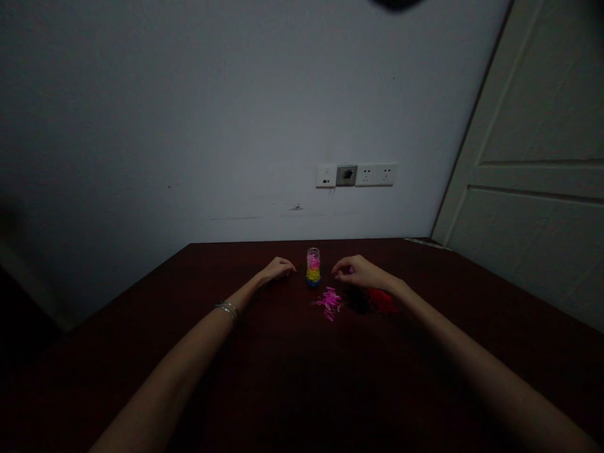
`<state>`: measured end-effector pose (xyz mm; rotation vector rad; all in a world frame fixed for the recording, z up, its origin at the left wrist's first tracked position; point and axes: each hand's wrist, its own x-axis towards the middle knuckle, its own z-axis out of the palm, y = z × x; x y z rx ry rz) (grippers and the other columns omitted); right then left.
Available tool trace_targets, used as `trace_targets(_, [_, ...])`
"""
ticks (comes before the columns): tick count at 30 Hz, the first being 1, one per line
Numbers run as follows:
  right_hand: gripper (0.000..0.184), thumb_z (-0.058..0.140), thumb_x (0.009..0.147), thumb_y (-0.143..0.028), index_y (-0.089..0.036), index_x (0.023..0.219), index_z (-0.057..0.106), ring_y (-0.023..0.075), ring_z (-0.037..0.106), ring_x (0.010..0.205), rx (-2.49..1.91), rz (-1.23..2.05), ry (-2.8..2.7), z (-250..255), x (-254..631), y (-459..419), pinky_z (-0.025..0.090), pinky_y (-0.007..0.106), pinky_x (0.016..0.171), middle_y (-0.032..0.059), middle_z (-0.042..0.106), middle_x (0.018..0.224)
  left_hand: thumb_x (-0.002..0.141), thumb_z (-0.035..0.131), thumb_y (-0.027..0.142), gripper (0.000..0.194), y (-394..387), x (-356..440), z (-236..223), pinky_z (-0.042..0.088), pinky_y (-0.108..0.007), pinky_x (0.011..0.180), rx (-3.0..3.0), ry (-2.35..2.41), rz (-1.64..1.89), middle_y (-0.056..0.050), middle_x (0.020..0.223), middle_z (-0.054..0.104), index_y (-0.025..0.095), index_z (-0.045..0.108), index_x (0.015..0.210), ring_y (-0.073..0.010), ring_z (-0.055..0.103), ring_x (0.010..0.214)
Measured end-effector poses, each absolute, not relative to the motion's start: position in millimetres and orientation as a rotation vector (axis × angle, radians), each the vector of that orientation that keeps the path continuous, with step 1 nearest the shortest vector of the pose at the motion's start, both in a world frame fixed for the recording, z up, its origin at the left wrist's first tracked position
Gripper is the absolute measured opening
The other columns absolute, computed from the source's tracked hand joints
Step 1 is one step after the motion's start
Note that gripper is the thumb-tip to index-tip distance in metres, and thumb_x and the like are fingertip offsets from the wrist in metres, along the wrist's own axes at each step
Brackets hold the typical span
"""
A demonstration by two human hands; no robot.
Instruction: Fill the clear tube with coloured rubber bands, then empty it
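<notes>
A small clear glass jar [314, 263] stands upright between my two hands, filled in layers of blue, yellow and pink. Left of the jar, my left hand [279, 269] lies palm-down on the table, holding nothing I can see, its fingers loosely extended and apart from the jar. My right hand [357, 270] hovers to the jar's right with curled fingers closed on a bit of magenta that looks like small rubber bands [351, 270]. Below the jar lies a loose heap of magenta rubber bands [329, 303]. Partly under my right hand are a black heap [357, 300] and a red heap [382, 301].
The dark reddish-brown table [264, 365] meets a pale wall [212, 126] at its back edge. Wall sockets and a switch [356, 175] sit above the table. A panelled door [533, 163] stands at the right. A bracelet [228, 309] circles my left wrist. The room is dim.
</notes>
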<state>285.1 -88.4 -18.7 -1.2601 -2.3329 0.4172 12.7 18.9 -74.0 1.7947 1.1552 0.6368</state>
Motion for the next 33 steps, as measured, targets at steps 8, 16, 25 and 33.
trace_targets(8, [0.026, 0.059, 0.072, -0.033, -0.022, 0.093, 0.067, 0.0209, 0.059, 0.081, -1.487, 0.160, -2.624, -42.8, 269.6, -106.8, 0.039, 0.026, 0.062, 0.0073, 0.066, 0.093, 0.068, 0.048, 0.033, 0.025, 35.1, 16.1, -95.9, 0.020, -0.019, 0.039, 1.639, 1.344, 1.083, 0.005, 0.041, 0.037, 0.012, 0.061, 0.064, -0.0053, 0.030, 0.036])
trace_targets(16, [0.019, 0.056, 0.074, -0.032, -0.020, 0.085, 0.067, 0.0206, 0.059, 0.083, -1.522, 0.065, -2.648, -55.5, 263.2, -96.2, 0.038, 0.024, 0.063, 0.0077, 0.067, 0.089, 0.069, 0.045, 0.032, 0.026, 38.6, 13.9, -106.5, 0.026, -0.019, 0.043, 1.656, 1.359, 1.240, 0.005, 0.039, 0.037, 0.012, 0.060, 0.060, -0.0068, 0.034, 0.038])
trace_targets(25, [0.020, 0.054, 0.073, -0.021, -0.020, 0.085, 0.069, 0.0145, 0.059, 0.065, -1.436, 0.265, -2.577, -54.6, 260.3, -94.2, 0.036, 0.022, 0.057, 0.0035, 0.068, 0.076, 0.068, 0.045, 0.029, 0.023, 35.4, 14.1, -106.0, 0.028, -0.020, 0.045, 1.692, 1.392, 1.249, 0.004, 0.041, 0.040, 0.013, 0.059, 0.059, -0.0082, 0.037, 0.042])
trace_targets(33, [0.021, 0.053, 0.071, -0.017, -0.015, 0.084, 0.069, 0.0132, 0.058, 0.063, -1.259, 0.484, -2.424, -49.3, 259.0, -90.3, 0.040, 0.022, 0.057, 0.0035, 0.067, 0.075, 0.069, 0.045, 0.027, 0.022, 32.3, 13.5, -103.3, 0.028, -0.020, 0.046, 1.701, 1.425, 1.251, 0.003, 0.044, 0.042, 0.012, 0.060, 0.059, -0.0089, 0.039, 0.045])
